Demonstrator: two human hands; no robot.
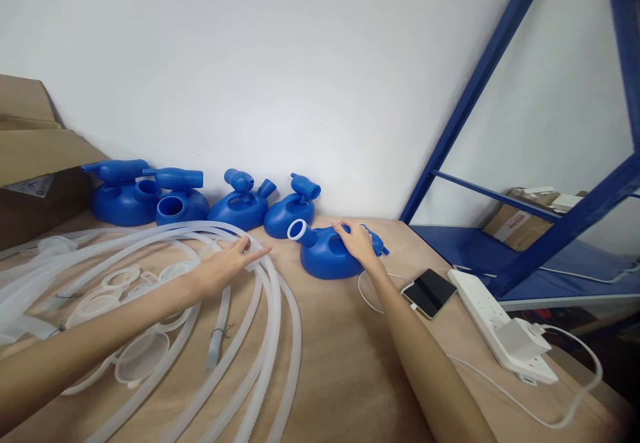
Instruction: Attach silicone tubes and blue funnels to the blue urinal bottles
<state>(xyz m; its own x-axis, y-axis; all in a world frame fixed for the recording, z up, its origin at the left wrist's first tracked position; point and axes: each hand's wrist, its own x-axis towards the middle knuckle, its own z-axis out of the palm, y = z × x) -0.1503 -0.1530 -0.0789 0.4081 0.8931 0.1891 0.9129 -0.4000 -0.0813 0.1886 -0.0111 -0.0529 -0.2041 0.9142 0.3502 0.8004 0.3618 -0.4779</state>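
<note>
right hand (356, 243) atop blue bottle (324, 263), grip unclear; left hand (231, 260) partly open at the pale tubes (274, 309)

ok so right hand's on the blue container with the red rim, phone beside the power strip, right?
The rim is white, not red, in the head view; the right hand is on that blue container, phone beside the power strip.

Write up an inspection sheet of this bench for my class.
Surface: wooden tabletop.
Work things: front blue jug with white-rimmed spout; four more blue jugs along the wall; translucent tubing; round lids.
Clutter: smartphone; open cardboard box.
Hands: right hand on the front jug; left hand over the tubing.
Cables: white cable looping from a plug in the power strip.
Surroundings: blue rack with a parcel.
</note>
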